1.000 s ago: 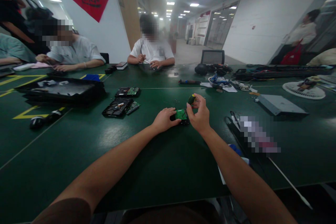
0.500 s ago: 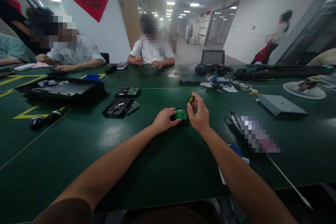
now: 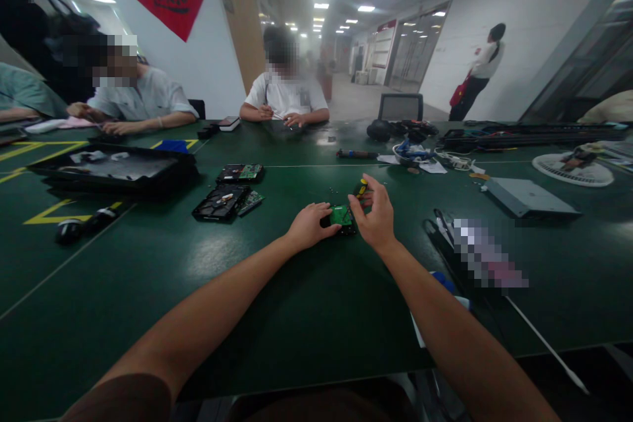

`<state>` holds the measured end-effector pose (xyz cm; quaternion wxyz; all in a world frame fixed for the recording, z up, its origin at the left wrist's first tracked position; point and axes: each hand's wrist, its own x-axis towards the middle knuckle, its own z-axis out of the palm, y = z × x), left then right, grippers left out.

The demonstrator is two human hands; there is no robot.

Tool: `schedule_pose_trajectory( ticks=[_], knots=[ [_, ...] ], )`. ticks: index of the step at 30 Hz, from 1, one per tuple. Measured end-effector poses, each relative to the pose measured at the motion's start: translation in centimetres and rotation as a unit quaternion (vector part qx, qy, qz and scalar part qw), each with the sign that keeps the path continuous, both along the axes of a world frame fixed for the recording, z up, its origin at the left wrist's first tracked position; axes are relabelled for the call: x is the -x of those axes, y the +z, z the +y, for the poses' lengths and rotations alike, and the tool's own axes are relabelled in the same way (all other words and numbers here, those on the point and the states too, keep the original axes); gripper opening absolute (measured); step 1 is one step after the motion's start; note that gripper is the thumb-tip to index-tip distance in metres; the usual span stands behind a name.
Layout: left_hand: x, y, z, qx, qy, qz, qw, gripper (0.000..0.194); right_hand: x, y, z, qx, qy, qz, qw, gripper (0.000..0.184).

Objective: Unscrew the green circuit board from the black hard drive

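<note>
On the green table a small hard drive (image 3: 341,215) lies with its green circuit board facing up. My left hand (image 3: 311,225) grips its left side, thumb along the near edge and fingers over the far edge. Above the drive's right side, my right hand (image 3: 374,214) holds a yellow and black screwdriver (image 3: 361,188) by the handle between thumb and fingers. The screwdriver leans, its shaft pointing down at the board; the tip is too small to make out. A few tiny screws (image 3: 334,190) rest just beyond the drive.
Left of my hands are a black plastic case (image 3: 221,202), a loose circuit board (image 3: 250,203) and another drive (image 3: 241,173). A large black tray (image 3: 119,168) stands farther left, a grey metal box (image 3: 530,198) at right. People sit across the table (image 3: 257,316).
My right fingers have shifted and opened slightly around the screwdriver handle. The left hand and the drive stay put. A person in the background at right has walked leftward.
</note>
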<state>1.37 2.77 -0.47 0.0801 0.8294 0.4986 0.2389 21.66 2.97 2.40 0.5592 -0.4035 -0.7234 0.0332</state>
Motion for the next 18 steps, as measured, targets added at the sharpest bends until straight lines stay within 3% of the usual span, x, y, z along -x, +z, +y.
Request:
schedule_pose_trajectory(
  ticks=[18],
  knots=[
    [0.01,-0.3,0.17,-0.004,0.002,-0.005,1.0,0.056,0.11,0.05,0.02,-0.001,0.006,0.012,1.0,0.053]
  ],
)
